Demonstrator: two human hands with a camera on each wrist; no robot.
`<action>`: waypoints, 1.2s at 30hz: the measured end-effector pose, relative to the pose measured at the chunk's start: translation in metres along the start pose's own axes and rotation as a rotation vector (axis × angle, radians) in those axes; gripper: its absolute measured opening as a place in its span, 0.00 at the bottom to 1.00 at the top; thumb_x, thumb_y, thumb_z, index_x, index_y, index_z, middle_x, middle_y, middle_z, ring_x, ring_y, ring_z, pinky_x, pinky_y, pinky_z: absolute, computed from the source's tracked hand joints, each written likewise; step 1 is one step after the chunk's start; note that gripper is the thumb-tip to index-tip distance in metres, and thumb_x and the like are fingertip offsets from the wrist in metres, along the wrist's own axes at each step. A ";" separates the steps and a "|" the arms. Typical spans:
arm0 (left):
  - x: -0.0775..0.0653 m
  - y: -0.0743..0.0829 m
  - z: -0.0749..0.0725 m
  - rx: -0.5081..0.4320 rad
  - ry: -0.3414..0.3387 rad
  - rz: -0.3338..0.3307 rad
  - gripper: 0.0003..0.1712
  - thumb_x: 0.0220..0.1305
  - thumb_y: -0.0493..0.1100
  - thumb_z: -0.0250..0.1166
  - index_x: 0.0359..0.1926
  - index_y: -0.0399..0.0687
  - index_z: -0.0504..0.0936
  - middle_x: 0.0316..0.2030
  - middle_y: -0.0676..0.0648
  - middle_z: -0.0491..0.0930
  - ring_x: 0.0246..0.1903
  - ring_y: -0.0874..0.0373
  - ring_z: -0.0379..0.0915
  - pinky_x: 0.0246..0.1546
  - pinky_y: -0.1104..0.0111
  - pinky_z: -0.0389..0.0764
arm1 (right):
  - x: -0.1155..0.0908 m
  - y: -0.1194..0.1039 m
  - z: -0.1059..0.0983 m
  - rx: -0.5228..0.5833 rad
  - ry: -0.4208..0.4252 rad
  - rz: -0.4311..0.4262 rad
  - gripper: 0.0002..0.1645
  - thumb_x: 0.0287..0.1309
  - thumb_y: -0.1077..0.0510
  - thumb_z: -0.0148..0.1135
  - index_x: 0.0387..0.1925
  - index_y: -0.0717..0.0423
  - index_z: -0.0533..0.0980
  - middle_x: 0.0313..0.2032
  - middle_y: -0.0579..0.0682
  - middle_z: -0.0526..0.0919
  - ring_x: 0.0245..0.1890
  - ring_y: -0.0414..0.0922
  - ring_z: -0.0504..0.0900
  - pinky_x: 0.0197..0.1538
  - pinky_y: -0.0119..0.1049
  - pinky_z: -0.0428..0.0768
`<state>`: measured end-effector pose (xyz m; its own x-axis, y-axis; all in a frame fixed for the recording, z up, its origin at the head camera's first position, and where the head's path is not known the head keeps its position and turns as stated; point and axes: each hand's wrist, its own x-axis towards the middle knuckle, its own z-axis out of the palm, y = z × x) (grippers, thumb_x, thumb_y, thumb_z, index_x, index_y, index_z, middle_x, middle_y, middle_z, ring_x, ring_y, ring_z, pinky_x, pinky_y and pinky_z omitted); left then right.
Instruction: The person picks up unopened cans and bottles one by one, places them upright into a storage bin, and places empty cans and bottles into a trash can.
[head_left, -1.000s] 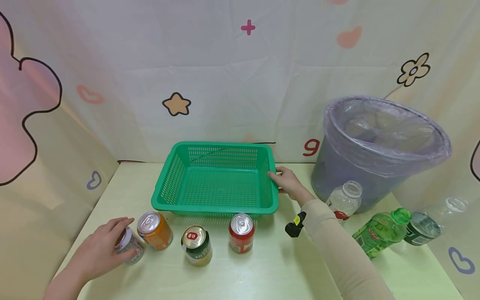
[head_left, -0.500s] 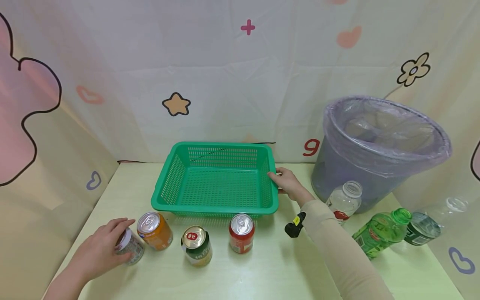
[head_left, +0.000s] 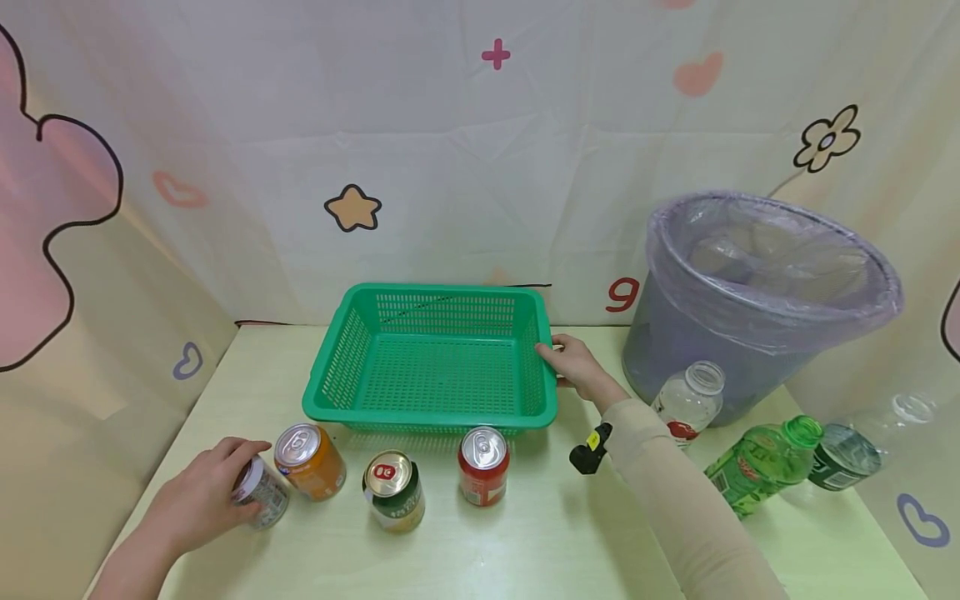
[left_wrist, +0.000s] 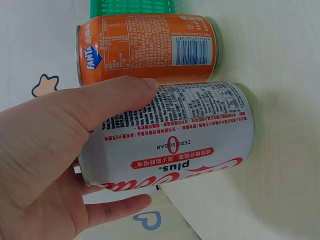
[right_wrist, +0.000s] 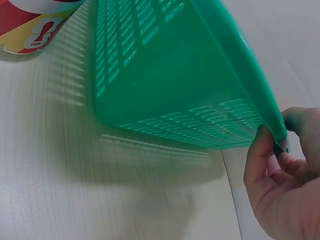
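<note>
While the left hand curls around a white can at the left side of the counter, the right hand pinches the right rim of a green basket, its slotted floor in plain sight. Just beside the white can stands an orange can; a dark green can and a red can stand in front of the basket. A clear liner lies inside a purple bin, folded over its rim, and a green bottle sits between two clear bottles near it.
</note>
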<state>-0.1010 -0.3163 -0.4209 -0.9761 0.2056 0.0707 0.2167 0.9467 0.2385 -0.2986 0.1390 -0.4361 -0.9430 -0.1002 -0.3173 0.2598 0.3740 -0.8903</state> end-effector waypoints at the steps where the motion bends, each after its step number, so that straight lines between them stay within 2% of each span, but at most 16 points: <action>1: 0.000 0.000 0.000 0.001 -0.003 -0.004 0.38 0.36 0.44 0.76 0.52 0.45 0.74 0.47 0.44 0.73 0.39 0.49 0.71 0.24 0.62 0.74 | 0.000 0.000 0.000 -0.003 0.000 0.000 0.28 0.65 0.50 0.49 0.61 0.60 0.61 0.48 0.59 0.72 0.40 0.46 0.79 0.39 0.39 0.82; 9: 0.002 0.001 -0.004 0.014 -0.011 -0.008 0.34 0.35 0.44 0.76 0.49 0.46 0.75 0.44 0.45 0.74 0.35 0.52 0.72 0.21 0.64 0.72 | 0.001 0.000 -0.001 -0.017 0.000 0.009 0.28 0.65 0.49 0.50 0.61 0.59 0.61 0.49 0.58 0.72 0.39 0.45 0.79 0.39 0.38 0.82; 17: 0.005 0.001 -0.007 0.029 -0.050 -0.008 0.32 0.35 0.44 0.76 0.47 0.46 0.76 0.41 0.47 0.75 0.33 0.55 0.71 0.21 0.66 0.71 | 0.002 0.000 -0.001 -0.008 -0.007 0.007 0.28 0.65 0.49 0.50 0.61 0.60 0.61 0.48 0.58 0.73 0.39 0.44 0.79 0.38 0.37 0.81; 25: 0.005 0.003 -0.008 0.029 -0.065 -0.006 0.32 0.35 0.44 0.76 0.46 0.46 0.76 0.39 0.48 0.74 0.32 0.56 0.71 0.21 0.66 0.70 | 0.001 0.002 -0.003 0.008 -0.030 -0.003 0.30 0.64 0.48 0.51 0.61 0.61 0.61 0.50 0.59 0.72 0.46 0.49 0.77 0.45 0.44 0.80; 28: 0.006 0.003 -0.008 0.031 -0.067 -0.004 0.32 0.34 0.44 0.76 0.45 0.46 0.76 0.38 0.49 0.74 0.31 0.57 0.70 0.21 0.66 0.70 | 0.000 0.002 -0.003 0.016 -0.033 -0.024 0.31 0.63 0.46 0.52 0.60 0.62 0.61 0.48 0.59 0.73 0.44 0.49 0.78 0.44 0.44 0.81; 36: 0.008 0.001 -0.009 0.015 -0.085 0.004 0.32 0.33 0.43 0.76 0.45 0.46 0.76 0.37 0.50 0.74 0.31 0.58 0.70 0.22 0.67 0.70 | 0.005 0.004 -0.001 0.027 -0.019 0.007 0.27 0.65 0.50 0.49 0.61 0.59 0.61 0.50 0.59 0.72 0.44 0.48 0.78 0.42 0.40 0.81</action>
<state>-0.1083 -0.3156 -0.4109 -0.9734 0.2289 -0.0107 0.2208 0.9494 0.2233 -0.3024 0.1410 -0.4412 -0.9371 -0.1148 -0.3296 0.2725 0.3494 -0.8965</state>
